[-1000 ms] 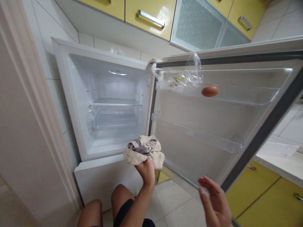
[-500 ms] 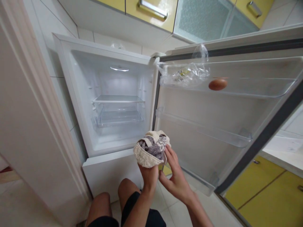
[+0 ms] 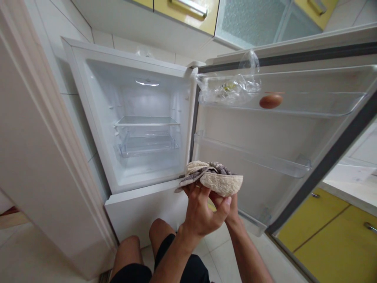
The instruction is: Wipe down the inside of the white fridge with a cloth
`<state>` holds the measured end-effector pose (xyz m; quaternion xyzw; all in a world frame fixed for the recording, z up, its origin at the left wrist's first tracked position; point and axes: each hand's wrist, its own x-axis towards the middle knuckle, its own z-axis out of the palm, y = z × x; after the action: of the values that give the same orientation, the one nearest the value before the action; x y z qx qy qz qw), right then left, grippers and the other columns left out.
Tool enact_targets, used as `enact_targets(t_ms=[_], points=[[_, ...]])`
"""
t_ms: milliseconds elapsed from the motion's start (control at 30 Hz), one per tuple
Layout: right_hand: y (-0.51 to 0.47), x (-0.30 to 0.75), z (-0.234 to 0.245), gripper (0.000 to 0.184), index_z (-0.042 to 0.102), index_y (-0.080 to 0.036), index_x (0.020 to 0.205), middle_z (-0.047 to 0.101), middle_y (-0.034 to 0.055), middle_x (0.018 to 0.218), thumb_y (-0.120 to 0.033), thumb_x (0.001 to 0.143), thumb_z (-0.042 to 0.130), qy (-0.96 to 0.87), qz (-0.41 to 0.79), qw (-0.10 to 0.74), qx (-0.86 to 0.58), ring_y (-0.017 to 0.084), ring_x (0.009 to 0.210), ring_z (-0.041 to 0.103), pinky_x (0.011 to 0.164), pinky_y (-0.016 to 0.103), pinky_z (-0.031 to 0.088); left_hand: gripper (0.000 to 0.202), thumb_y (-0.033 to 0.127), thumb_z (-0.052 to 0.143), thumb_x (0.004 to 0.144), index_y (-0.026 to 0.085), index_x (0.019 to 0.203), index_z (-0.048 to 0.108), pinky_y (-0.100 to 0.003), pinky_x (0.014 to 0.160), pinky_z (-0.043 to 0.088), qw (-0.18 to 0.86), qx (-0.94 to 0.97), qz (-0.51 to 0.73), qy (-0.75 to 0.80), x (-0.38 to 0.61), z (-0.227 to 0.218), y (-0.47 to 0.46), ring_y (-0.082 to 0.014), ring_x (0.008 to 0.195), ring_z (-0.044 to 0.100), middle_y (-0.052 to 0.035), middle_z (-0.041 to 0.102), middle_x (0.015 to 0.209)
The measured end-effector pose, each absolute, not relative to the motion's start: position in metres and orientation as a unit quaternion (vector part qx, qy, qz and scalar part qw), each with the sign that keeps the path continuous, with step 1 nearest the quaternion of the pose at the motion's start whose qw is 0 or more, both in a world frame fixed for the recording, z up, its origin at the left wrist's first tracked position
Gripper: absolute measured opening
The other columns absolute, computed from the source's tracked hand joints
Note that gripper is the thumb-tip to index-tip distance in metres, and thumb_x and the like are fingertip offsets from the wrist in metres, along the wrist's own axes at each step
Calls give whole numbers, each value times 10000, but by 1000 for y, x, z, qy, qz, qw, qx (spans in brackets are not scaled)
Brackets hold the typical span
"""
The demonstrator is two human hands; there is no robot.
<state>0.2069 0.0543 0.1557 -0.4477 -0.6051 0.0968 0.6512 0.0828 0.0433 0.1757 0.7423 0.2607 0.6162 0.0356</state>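
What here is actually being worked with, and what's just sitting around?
In hand:
beige and grey patterned cloth, bunched
left hand, gripping it
right hand, beneath it, grip hidden
open white fridge, just behind the cloth

Lying about:
brown egg, on the top door shelf
crumpled clear plastic bag, same shelf
yellow cupboard doors

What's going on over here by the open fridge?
A person is crouched in front of the open fridge, holding a bunched-up cloth in both hands. The left hand grips it from below, and the right hand is tucked under it just behind. The inside shelves look bare. On the door's top shelf sit a brown egg and a crumpled plastic bag.
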Motion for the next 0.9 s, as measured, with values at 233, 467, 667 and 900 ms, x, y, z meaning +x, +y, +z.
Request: enact_targets(t_ms=[233,467,667,900], points=[[51,209,180,233,644,-184,701,652,-14,641,-316,522,711,-450,189,712,-504,134,567,527,546,262,482,431,248,611,902,199,1322,530,-471,1079,498,3,727,653,212,68,156,56,-295,1314,551,-168,555,1381],[46,214,177,339,665,-178,787,688,4,736,-338,511,781,-437,298,692,-492,154,657,574,613,259,495,415,216,615,920,203,1322,512,-460,1083,477,58,628,715,303,76,125,52,-266,1303,550,-157,577,1333],[38,212,183,399,679,-189,939,689,-3,823,-269,552,730,-532,340,625,-460,159,739,600,693,258,509,668,469,729,846,225,1414,475,-505,1121,440,249,544,711,371,88,112,48,-302,1336,530,-162,548,1422],[45,211,180,644,556,-224,1233,689,25,1072,-396,662,799,-622,381,546,-411,183,933,645,839,303,540,621,509,845,671,191,1177,677,-379,953,556,450,402,711,359,79,123,53,-285,1123,681,-105,727,1203]])
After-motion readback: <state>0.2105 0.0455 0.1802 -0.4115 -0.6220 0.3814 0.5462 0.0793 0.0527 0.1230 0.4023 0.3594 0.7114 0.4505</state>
